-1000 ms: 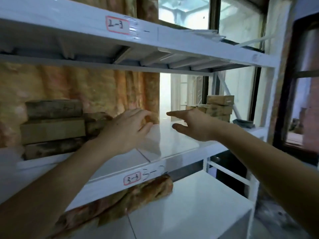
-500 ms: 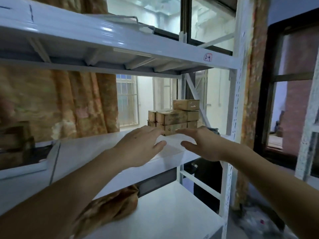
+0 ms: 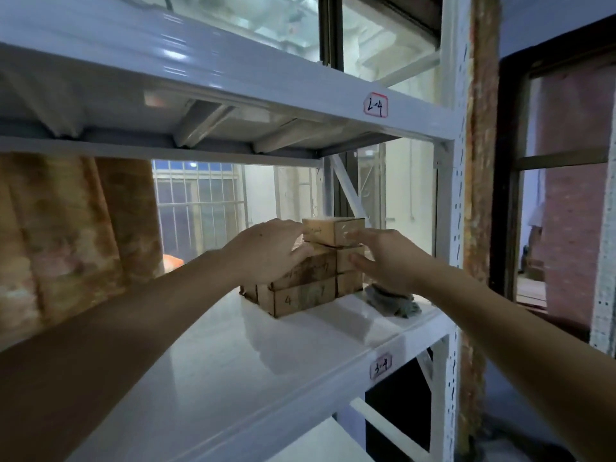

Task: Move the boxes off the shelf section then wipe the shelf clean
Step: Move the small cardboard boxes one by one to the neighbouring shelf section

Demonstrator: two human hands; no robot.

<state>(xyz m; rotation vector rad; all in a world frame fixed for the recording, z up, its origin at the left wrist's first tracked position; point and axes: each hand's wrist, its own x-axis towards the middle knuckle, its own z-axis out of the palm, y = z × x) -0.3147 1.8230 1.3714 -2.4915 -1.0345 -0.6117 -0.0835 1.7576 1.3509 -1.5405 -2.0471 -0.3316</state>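
Observation:
A stack of small brown cardboard boxes (image 3: 301, 295) stands near the right end of the white shelf (image 3: 253, 361). One box (image 3: 328, 230) lies on top of the pile. My left hand (image 3: 266, 251) reaches over the stack's left side, fingers stretched toward the top box and thumb against a lower one. My right hand (image 3: 386, 258) is spread at the stack's right side, fingertips at the top box's right face. Neither hand clearly grips a box. A crumpled grey cloth (image 3: 391, 300) lies on the shelf just right of the boxes, partly behind my right wrist.
The white upright post (image 3: 448, 228) closes the shelf's right end. An upper shelf beam (image 3: 233, 91) labelled 2-4 hangs overhead. A brown curtain (image 3: 76, 228) fills the back left. A lower white shelf (image 3: 320, 441) sits beneath.
The view swung right, leaving the left stack of boxes behind. Both hands travelled along the shelf and now reach the right-hand stack.

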